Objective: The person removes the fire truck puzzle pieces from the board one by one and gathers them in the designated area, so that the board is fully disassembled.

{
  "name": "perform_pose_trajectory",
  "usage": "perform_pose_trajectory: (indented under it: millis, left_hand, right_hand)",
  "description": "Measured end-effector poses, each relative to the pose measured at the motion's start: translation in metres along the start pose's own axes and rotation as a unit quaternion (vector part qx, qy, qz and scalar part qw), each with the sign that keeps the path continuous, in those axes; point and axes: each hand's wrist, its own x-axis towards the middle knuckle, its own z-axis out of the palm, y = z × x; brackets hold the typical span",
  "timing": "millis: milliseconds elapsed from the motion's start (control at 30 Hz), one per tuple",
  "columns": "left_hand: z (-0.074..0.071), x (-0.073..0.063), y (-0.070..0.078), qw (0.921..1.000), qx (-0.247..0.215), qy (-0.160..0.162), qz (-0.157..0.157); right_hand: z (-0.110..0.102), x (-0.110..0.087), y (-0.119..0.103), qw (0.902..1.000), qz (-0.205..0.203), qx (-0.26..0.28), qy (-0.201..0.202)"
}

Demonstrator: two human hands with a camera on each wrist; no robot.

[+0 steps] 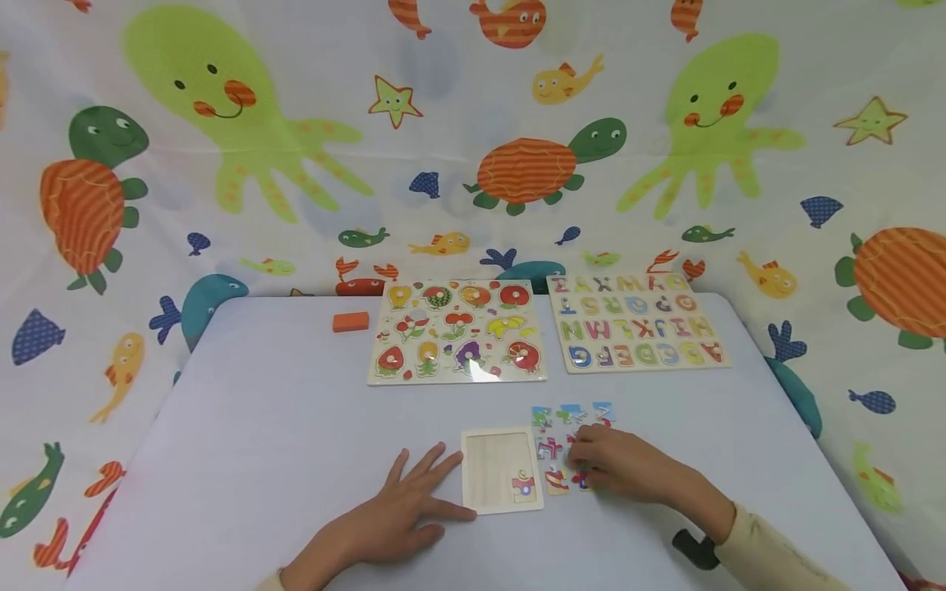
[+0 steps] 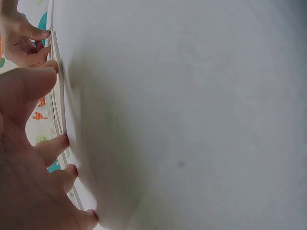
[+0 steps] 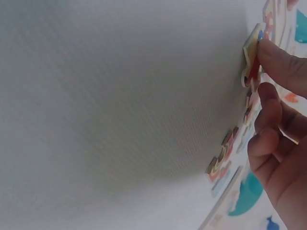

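A square wooden puzzle tray [image 1: 488, 468] lies on the white table with one jigsaw piece [image 1: 524, 486] in its lower right corner. My left hand [image 1: 402, 515] is spread flat beside it, fingertips and thumb at the tray's left edge. To the right of the tray, several loose jigsaw pieces [image 1: 549, 448] are laid out in rows, partly hidden by my right hand [image 1: 628, 464]. In the right wrist view, the thumb and a curled finger of that hand pinch a yellow and red puzzle piece [image 3: 252, 57] at the table surface.
A fruit puzzle board [image 1: 456, 332] and an alphabet puzzle board [image 1: 637, 324] lie at the back of the table. An orange block [image 1: 351, 322] sits left of the fruit board. A black object [image 1: 695, 549] shows by the right wrist. Behind hangs a sea-animal patterned cloth [image 1: 429, 180].
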Motion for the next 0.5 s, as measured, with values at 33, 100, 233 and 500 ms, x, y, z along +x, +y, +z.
perform_pose_trajectory:
  millis: [33,100,233,500]
  left_hand:
    - [0.000,0.000,0.000,1.0000,-0.001,0.000,0.000]
    - [0.000,0.000,0.000,1.0000,0.000,0.000,0.001]
    - [0.001,0.000,0.000,1.0000,0.003,0.001,-0.001]
    - [0.001,0.001,-0.001,1.0000,0.003,-0.003,-0.001]
  right_hand:
    - [0.000,0.000,-0.001,1.0000,0.003,-0.005,0.000]
    - [0.000,0.000,-0.003,0.9998,0.010,-0.016,0.001]
    - [0.000,0.002,-0.006,0.9995,0.010,-0.026,0.013]
    - [0.005,0.026,-0.021,0.9967,-0.067,0.010,0.045]
